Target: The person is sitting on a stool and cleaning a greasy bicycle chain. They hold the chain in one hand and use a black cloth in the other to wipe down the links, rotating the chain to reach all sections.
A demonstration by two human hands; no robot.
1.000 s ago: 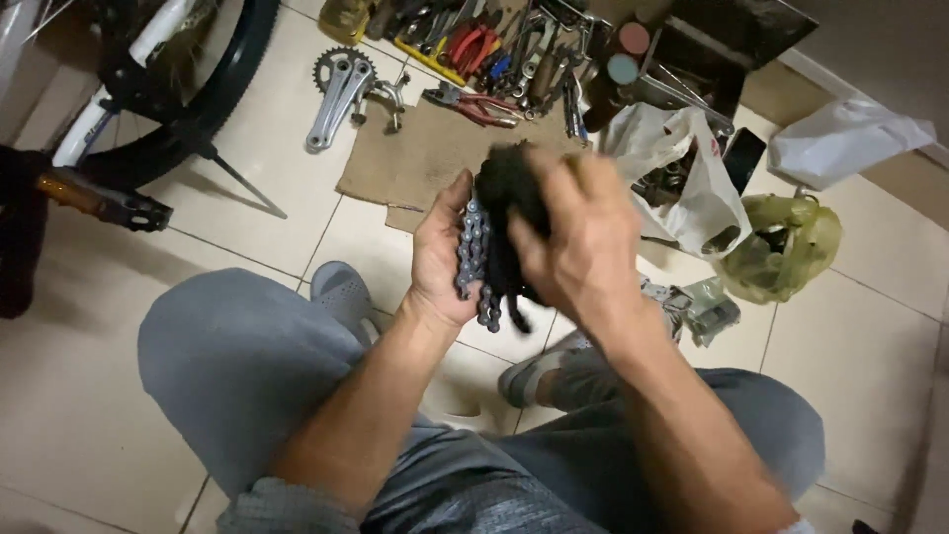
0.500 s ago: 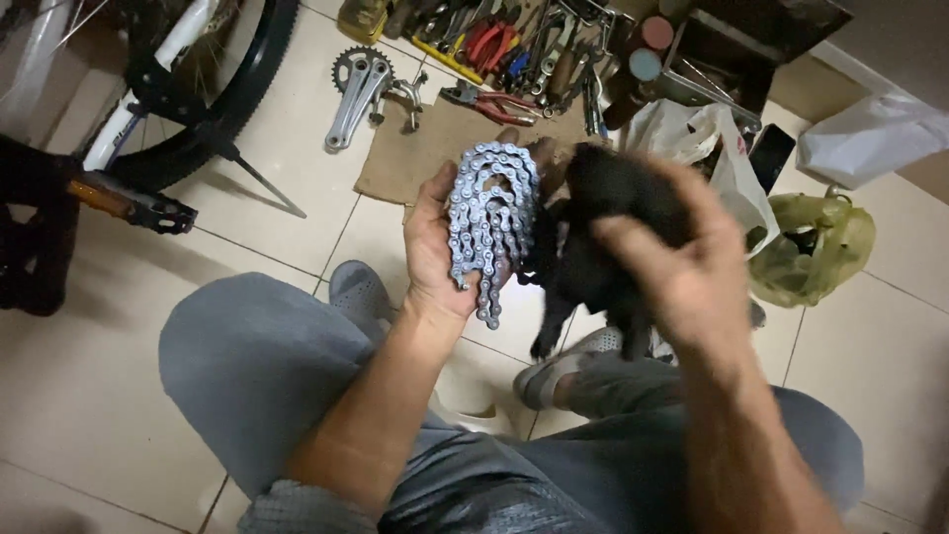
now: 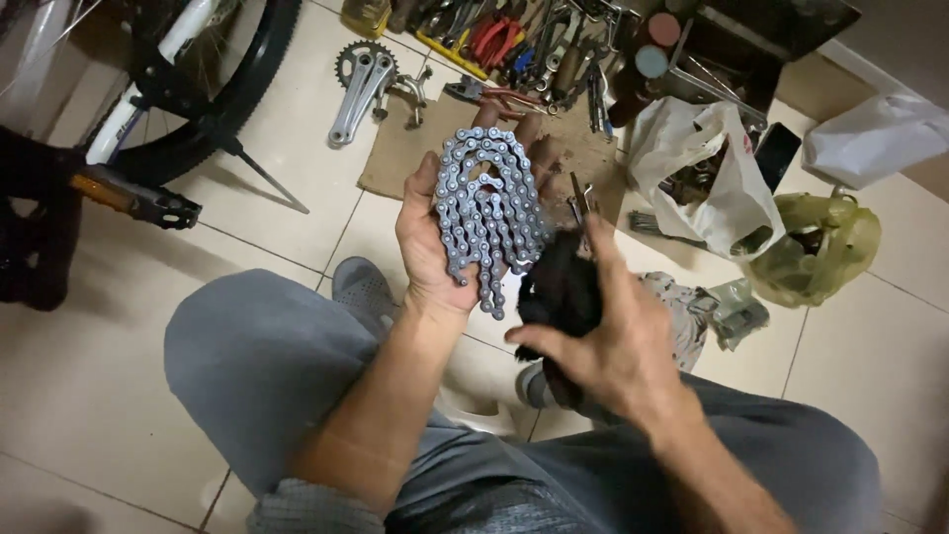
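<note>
On a beige tiled floor [image 3: 99,396], cardboard sheet [image 3: 405,163] with a crank arm [image 3: 358,84], scattered tools [image 3: 514,44] and plastic bags [image 3: 707,168]; bike wheel [image 3: 213,89] upper left. Left hand [image 3: 445,232] flat and open, palm up, a folded bicycle chain [image 3: 489,213] draped across it. Right hand [image 3: 613,341] clenched on a black rag [image 3: 559,287], just beside the chain

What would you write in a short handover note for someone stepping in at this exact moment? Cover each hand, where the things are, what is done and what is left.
Left hand: open, palm up, with the bicycle chain folded in loops on it.
Right hand: shut on a black rag, just beside the chain.
Done: the chain looks clean and silvery on the side shown.
Left: its underside is hidden, so check it. Crank arm and tools lie on the floor ahead.
</note>
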